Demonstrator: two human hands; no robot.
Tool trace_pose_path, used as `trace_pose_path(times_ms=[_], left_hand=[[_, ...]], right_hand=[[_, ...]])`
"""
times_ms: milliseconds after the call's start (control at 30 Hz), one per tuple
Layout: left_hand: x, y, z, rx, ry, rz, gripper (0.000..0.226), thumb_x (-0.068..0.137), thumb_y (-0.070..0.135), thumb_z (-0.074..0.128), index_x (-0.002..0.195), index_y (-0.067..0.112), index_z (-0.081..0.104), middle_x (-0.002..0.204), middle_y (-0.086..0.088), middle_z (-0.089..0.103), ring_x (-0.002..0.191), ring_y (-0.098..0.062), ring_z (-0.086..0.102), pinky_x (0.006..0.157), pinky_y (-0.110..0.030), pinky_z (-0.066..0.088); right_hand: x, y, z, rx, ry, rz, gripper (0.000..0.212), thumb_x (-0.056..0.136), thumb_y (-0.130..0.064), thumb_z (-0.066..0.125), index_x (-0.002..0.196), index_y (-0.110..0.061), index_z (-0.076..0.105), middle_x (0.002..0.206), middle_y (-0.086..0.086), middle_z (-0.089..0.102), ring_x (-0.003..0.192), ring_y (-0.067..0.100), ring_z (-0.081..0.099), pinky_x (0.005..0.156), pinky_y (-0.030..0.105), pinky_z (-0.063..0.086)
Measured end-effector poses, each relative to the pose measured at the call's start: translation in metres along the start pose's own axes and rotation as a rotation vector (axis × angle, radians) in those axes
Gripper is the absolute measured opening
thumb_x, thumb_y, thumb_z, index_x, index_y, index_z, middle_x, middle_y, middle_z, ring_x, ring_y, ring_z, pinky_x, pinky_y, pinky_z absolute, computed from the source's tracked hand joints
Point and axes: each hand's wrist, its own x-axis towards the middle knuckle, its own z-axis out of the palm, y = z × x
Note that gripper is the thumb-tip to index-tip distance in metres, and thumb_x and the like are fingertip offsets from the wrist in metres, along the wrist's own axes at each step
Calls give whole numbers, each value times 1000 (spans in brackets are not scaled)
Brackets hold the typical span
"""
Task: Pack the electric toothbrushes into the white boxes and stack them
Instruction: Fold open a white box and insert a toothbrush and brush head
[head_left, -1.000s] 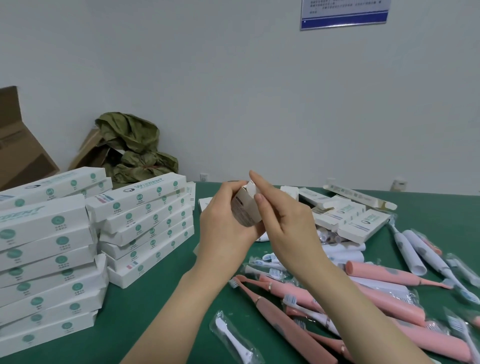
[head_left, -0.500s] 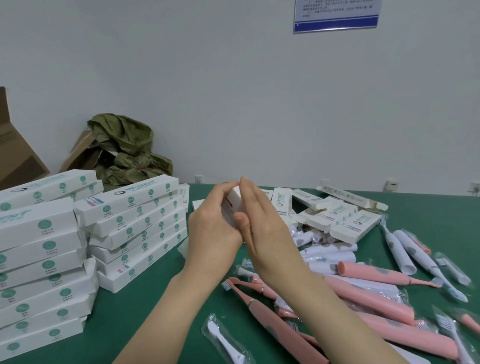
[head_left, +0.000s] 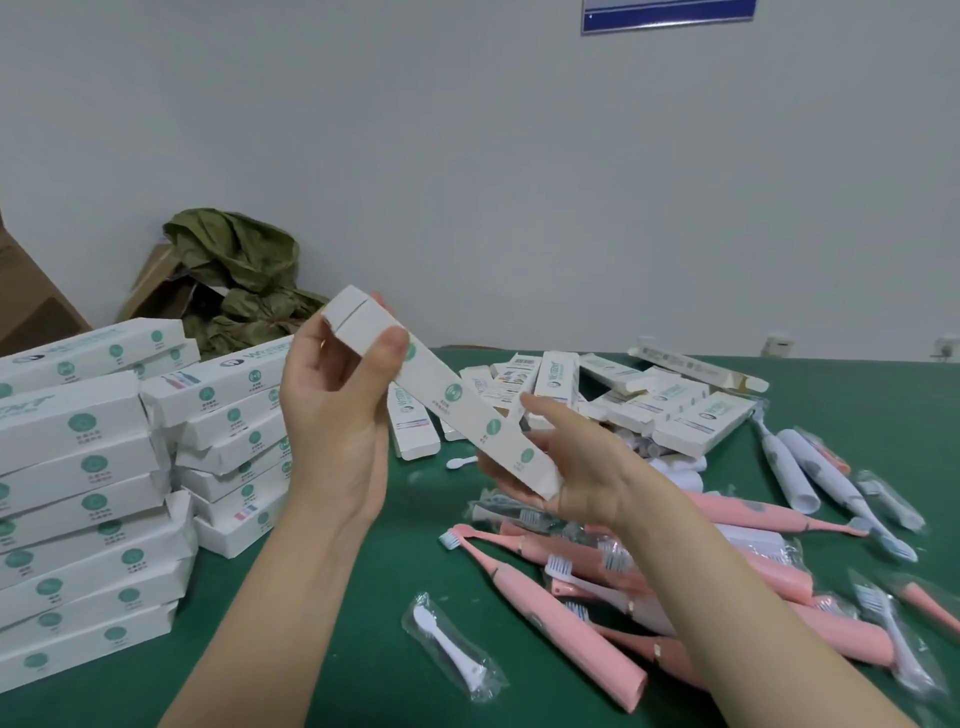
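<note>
Over matte green tabletop (head_left: 363, 649), holding slim white cardboard box (head_left: 457, 410) aloft and tilted: left hand (head_left: 332, 426) clamping its upper end between thumb and fingers, right hand (head_left: 587, 467) cupping its lower end with curled fingers; blocky stacks of packed boxes (head_left: 93, 467) at left, smooth pink toothbrushes (head_left: 561, 618) lying at right

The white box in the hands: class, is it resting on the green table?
No: the white box hangs tilted above the green table, left hand gripping its upper end, right hand its lower end.
</note>
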Motion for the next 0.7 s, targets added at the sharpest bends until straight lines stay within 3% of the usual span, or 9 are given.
trace_pose_path(times_ms=[67, 133, 167, 267, 333, 433, 567, 633, 700], left_hand=[[0, -2, -8, -94, -42, -93, 61, 63, 26, 87, 111, 9, 53, 104, -4, 62, 95, -12, 61, 85, -24, 50], [1, -4, -15, -154, -88, -179, 66, 68, 49, 80, 112, 7, 54, 100, -2, 62, 96, -13, 58, 86, -23, 50], [2, -6, -18, -94, -62, -195, 64, 77, 52, 69, 116, 4, 51, 99, -1, 59, 94, -12, 56, 83, -20, 49], [3, -17, -28, 470, 136, -108, 60, 88, 35, 63, 137, 10, 39, 125, 1, 52, 107, -2, 49, 82, -4, 39], [-2, -21, -30, 770, 114, 81, 55, 86, 28, 69, 134, 20, 42, 135, 3, 45, 116, 1, 44, 87, 2, 33], [-10, -28, -21, 889, -172, 146, 60, 71, 42, 73, 124, 31, 47, 124, 16, 48, 112, 11, 44, 89, -2, 37], [-23, -37, -9, 1088, -466, 180, 72, 65, 48, 79, 126, 41, 43, 121, 31, 33, 118, 10, 33, 96, -4, 26], [-20, -31, -12, 1033, -470, 135, 62, 67, 55, 70, 122, 45, 44, 124, 28, 35, 121, 5, 36, 99, -10, 28], [-12, -22, -20, 914, -265, 83, 40, 77, 55, 55, 116, 46, 48, 126, 18, 46, 119, -2, 45, 100, -22, 37]], right_hand=[[3, -1, -3, 2, 42, -62, 21, 88, -25, 64, 94, -6, 64, 73, 6, 72, 59, 15, 67, 50, 21, 55], [2, -6, -7, 11, 139, -180, 14, 87, -20, 66, 89, -7, 65, 73, 3, 73, 55, 11, 67, 47, 20, 52], [0, -10, -9, -14, 193, -236, 18, 85, -20, 68, 94, -4, 65, 83, 6, 74, 60, 12, 68, 48, 21, 52], [-4, -20, -21, -245, 472, -512, 44, 79, -24, 76, 114, -7, 57, 115, 9, 63, 71, 20, 69, 59, 28, 56], [-10, -24, -18, -407, 598, -718, 40, 75, -27, 79, 107, -16, 58, 106, 1, 61, 80, 22, 68, 70, 37, 55], [-21, -23, 2, -534, 515, -836, 32, 75, -31, 78, 99, -23, 57, 95, -5, 60, 85, 18, 63, 63, 29, 50], [-27, -19, 20, -396, 311, -808, 19, 79, -26, 75, 91, -25, 60, 92, -1, 67, 86, 18, 67, 79, 39, 56], [-29, -24, 14, -344, 362, -802, 16, 80, -24, 75, 87, -28, 61, 92, 0, 68, 86, 21, 68, 76, 38, 56], [-28, -31, 1, -275, 426, -776, 14, 82, -26, 72, 91, -26, 61, 100, 5, 68, 91, 25, 68, 75, 35, 55]])
